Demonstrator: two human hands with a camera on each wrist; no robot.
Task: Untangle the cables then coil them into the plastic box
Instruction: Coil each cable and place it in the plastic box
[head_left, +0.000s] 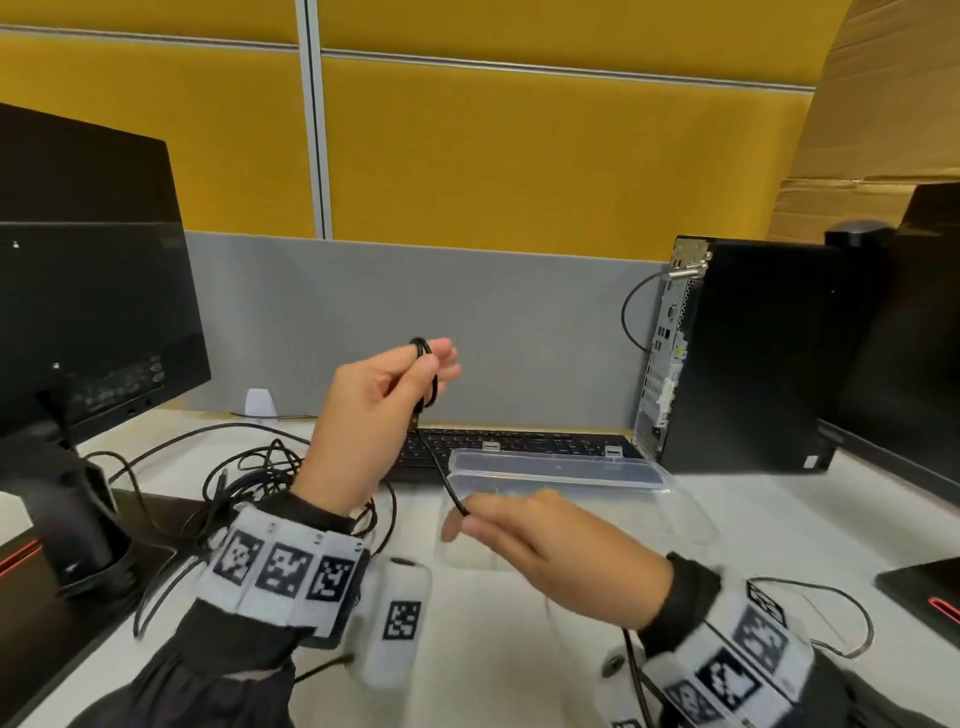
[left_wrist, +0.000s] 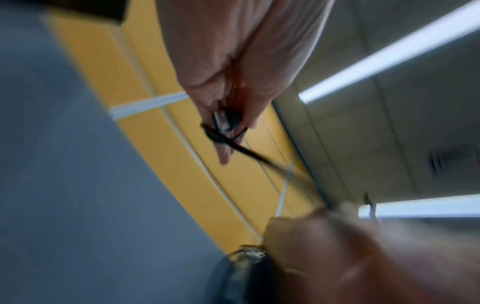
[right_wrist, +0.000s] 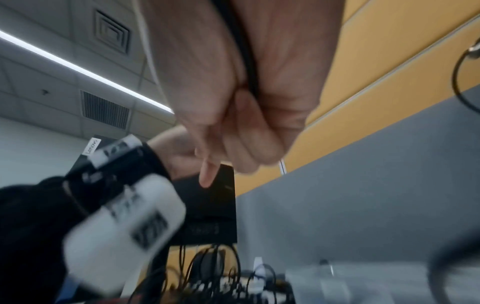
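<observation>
The left hand (head_left: 371, 415), raised above the desk, pinches small loops of a black cable (head_left: 439, 467) wound round its fingertips. The right hand (head_left: 550, 540), lower, has its fingers curled round the same cable, stretched between both hands. Just beyond them the clear plastic box (head_left: 561, 475) lies open before the keyboard (head_left: 519, 441); more tangled cables (head_left: 249, 483) lie at left.

Right hand (head_left: 545, 540) smeared by blur mid-frame, its fingers hiding the black cable (head_left: 441, 470), lower-right sleeve cut off
</observation>
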